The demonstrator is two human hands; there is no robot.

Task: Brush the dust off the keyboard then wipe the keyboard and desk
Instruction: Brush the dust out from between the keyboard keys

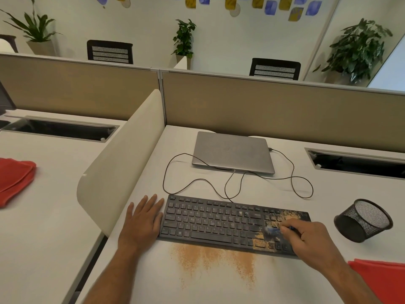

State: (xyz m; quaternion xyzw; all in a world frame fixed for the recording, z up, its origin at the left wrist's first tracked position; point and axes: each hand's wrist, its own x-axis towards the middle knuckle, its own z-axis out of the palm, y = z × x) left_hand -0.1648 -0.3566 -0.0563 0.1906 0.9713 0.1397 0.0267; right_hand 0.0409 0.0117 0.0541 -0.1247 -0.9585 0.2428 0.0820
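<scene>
A black keyboard lies across the white desk. Tan dust covers its right end, around the number pad. More tan dust is spread on the desk just in front of the keyboard. My right hand is over the number pad, its fingers curled round a small blue brush whose blurred head touches the keys. My left hand lies flat on the desk, fingers straight, against the keyboard's left edge.
A shut grey laptop sits behind the keyboard, its thin black cable looping between them. A black mesh cup lies tipped at the right. One red cloth is at the near right; another red cloth lies beyond the white divider.
</scene>
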